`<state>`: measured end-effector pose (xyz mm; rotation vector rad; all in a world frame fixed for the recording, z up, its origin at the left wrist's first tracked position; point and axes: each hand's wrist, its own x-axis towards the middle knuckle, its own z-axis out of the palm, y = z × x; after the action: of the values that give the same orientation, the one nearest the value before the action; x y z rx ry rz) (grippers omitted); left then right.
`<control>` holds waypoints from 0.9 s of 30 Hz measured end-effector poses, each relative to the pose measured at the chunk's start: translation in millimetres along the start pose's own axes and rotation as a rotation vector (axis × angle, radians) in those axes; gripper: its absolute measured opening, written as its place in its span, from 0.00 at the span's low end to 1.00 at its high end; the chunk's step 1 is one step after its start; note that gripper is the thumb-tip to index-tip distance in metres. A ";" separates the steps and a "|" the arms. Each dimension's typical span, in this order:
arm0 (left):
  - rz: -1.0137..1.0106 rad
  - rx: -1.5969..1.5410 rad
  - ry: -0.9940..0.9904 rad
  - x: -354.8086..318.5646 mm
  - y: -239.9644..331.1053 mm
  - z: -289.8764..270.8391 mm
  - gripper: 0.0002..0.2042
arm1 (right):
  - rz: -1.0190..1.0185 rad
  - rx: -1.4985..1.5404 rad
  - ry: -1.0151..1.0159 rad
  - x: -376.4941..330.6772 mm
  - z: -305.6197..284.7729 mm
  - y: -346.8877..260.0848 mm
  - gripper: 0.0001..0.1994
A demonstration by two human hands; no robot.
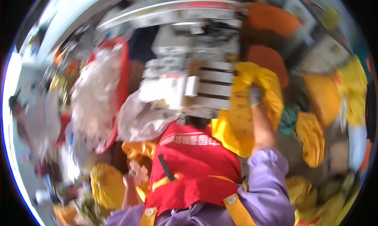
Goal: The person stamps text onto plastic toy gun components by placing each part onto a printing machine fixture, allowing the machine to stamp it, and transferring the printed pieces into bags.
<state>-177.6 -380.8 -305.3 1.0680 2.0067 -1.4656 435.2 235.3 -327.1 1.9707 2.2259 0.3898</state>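
My right forearm, in a lilac sleeve, reaches forward into a large, open yellow plastic bag (238, 123). At its end, my right hand (256, 97) is a grey-white blur inside the bag; whether that is a glove or something held, I cannot tell. Low on the left, beside my red apron (193, 159), is my left hand (128, 182). Crumpled pale-pink plastic (138, 172) lies at its fingers, which are too blurred to make out. Orange-yellow plastic (139, 149) is just beyond that hand.
A red tub (124, 64) full of clear plastic film (94, 96) stands left. White boxes (214, 82) and a whitish plastic bag (141, 118) are ahead. Orange stools (267, 62) stand at the far right, with yellow bags (311, 137) on the floor. Another yellow bag (107, 186) sits lower left.
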 end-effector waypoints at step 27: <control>-0.263 -1.046 0.431 114.6 -32.6 -70.2 0.41 | -0.059 0.680 -0.178 -190.1 -158.3 9.3 0.17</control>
<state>-266.5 -282.3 -344.2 0.6657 2.7416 -0.0936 425.2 32.6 -185.3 2.0882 2.4918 -0.6108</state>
